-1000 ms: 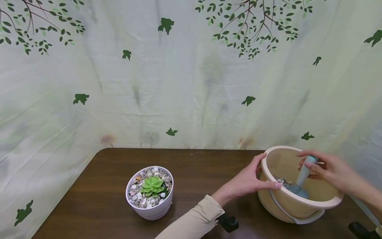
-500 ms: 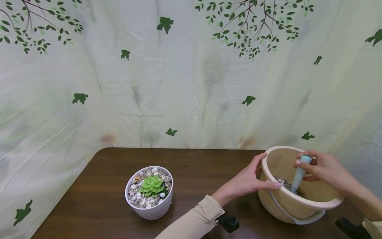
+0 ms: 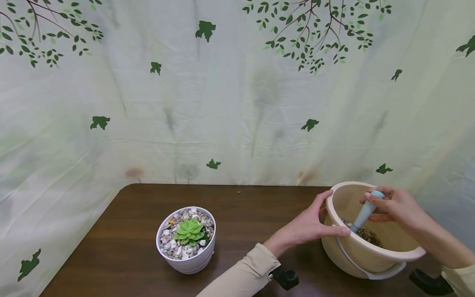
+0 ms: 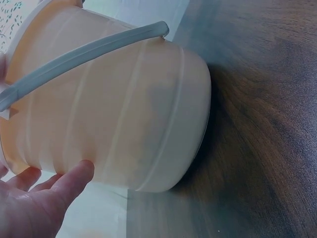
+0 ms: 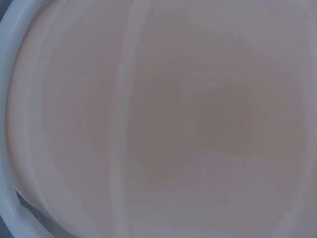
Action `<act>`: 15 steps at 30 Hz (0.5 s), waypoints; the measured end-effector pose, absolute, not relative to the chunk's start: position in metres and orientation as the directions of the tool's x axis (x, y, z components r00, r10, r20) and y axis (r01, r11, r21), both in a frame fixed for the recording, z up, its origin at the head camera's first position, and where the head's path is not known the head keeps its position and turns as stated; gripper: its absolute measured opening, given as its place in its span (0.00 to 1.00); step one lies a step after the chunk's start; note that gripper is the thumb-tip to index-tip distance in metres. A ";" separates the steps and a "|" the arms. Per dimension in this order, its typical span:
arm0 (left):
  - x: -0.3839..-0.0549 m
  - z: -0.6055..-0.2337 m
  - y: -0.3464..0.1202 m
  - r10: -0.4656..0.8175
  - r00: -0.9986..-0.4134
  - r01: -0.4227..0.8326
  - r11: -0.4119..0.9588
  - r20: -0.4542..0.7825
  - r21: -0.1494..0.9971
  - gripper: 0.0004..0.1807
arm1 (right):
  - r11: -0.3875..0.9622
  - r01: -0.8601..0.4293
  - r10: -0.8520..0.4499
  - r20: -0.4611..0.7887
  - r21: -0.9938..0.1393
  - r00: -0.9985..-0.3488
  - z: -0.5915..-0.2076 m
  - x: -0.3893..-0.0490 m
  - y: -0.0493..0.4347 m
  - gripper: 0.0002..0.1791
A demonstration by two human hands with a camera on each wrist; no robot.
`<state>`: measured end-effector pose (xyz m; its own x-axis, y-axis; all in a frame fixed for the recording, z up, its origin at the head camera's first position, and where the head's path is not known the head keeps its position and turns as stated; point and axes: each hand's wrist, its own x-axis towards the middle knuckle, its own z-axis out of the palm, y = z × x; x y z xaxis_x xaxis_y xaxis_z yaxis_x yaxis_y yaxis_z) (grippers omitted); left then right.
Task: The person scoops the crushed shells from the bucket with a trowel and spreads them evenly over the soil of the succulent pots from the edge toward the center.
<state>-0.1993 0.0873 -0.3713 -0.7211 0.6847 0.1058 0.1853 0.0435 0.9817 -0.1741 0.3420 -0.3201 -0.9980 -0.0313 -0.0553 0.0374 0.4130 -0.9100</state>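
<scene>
A cream bucket (image 3: 375, 258) stands at the right of the table, with small pebbles (image 3: 369, 236) inside. My left hand (image 3: 302, 229) grips its left side near the rim, thumb in front and fingers farther back. In the left wrist view, that hand's fingers (image 4: 74, 181) lie against the outer wall. Reaching over the bucket, my right hand (image 3: 397, 206) grips the pale blue handle of a small trowel (image 3: 365, 212). The trowel leans toward the lower left, its blade hidden behind the front rim and among the pebbles. The right wrist view shows only the bucket wall (image 5: 213, 124), blurred.
A white pot (image 3: 189, 264) with a green succulent (image 3: 189, 232) and pale stones stands left on the brown wooden table (image 3: 118, 247). The bucket's grey-white carrying handle (image 3: 386, 272) hangs down in front. A leaf-printed curtain (image 3: 237, 103) hangs behind the table.
My right hand has moved slightly left, tilting the trowel. Its blade, visible a second ago, has sunk out of sight, and more pebbles show. The left hand keeps its grip on the bucket.
</scene>
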 end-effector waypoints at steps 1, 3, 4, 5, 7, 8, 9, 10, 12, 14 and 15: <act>-0.200 -0.371 0.087 0.683 -0.723 0.186 0.043 0.107 0.982 0.47 | 0.383 0.031 -0.030 -0.046 -0.923 -0.999 -0.319 -0.174 0.343 0.23; -0.200 -0.371 0.087 0.682 -0.723 0.188 0.042 0.109 0.981 0.47 | 0.305 0.023 -0.028 -0.034 -0.952 -0.999 -0.318 -0.172 0.346 0.16; -0.200 -0.371 0.086 0.683 -0.722 0.190 0.043 0.110 0.981 0.47 | 0.270 0.022 -0.026 -0.030 -0.963 -0.999 -0.318 -0.171 0.347 0.13; -0.200 -0.372 0.086 0.684 -0.721 0.193 0.044 0.111 0.980 0.47 | 0.232 0.021 -0.022 -0.027 -0.972 -0.999 -0.318 -0.170 0.349 0.11; -0.200 -0.372 0.086 0.685 -0.719 0.200 0.046 0.115 0.979 0.47 | 0.152 0.024 -0.019 -0.027 -0.988 -0.999 -0.317 -0.169 0.351 0.08; -0.200 -0.372 0.086 0.686 -0.718 0.201 0.045 0.116 0.979 0.47 | 0.121 0.022 -0.017 -0.024 -0.992 -1.000 -0.316 -0.168 0.352 0.07; -0.201 -0.372 0.086 0.687 -0.717 0.202 0.044 0.117 0.978 0.47 | 0.099 0.018 -0.016 -0.020 -0.995 -1.000 -0.316 -0.167 0.353 0.06; -0.201 -0.373 0.086 0.687 -0.717 0.203 0.044 0.117 0.978 0.47 | 0.081 0.011 -0.015 -0.012 -0.997 -1.000 -0.316 -0.166 0.354 0.05; -0.200 -0.373 0.086 0.685 -0.719 0.198 0.044 0.114 0.979 0.47 | 0.026 -0.004 -0.010 0.004 -1.000 -1.000 -0.314 -0.163 0.357 0.05; -0.200 -0.373 0.086 0.683 -0.721 0.194 0.041 0.114 0.980 0.46 | -0.046 -0.019 -0.011 0.019 -0.999 -1.000 -0.312 -0.160 0.361 0.07; -0.200 -0.374 0.086 0.682 -0.723 0.191 0.040 0.113 0.981 0.46 | -0.084 -0.025 -0.012 0.026 -0.996 -1.000 -0.312 -0.159 0.364 0.09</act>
